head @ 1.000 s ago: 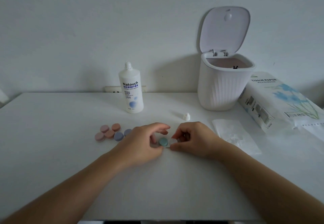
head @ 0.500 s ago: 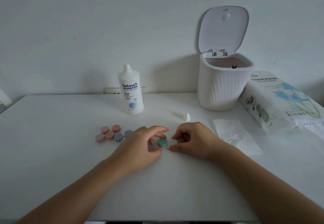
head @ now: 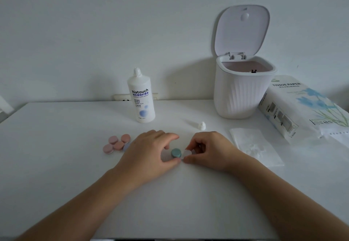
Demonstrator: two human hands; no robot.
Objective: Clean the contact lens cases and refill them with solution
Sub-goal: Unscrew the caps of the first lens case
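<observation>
A contact lens case with a teal cap (head: 176, 153) and a white cap lies on the white table (head: 56, 146) between my hands. My left hand (head: 149, 154) curls around the teal cap, thumb and forefinger on either side of it. My right hand (head: 209, 150) pinches the white cap end of the same case. Pink lens cases (head: 116, 143) and a lilac one, partly hidden by my left hand, lie to the left. The white solution bottle (head: 141, 97) stands uncapped behind them, and its small white cap (head: 202, 126) sits apart on the table.
A white ribbed bin (head: 241, 93) with its lid raised stands at the back right. A pack of tissue paper (head: 304, 108) lies beside it, and a loose tissue sheet (head: 255, 146) lies flat to the right of my right hand.
Both hands stay on the teal and white case. My left fingers have shifted a little around the teal cap.
</observation>
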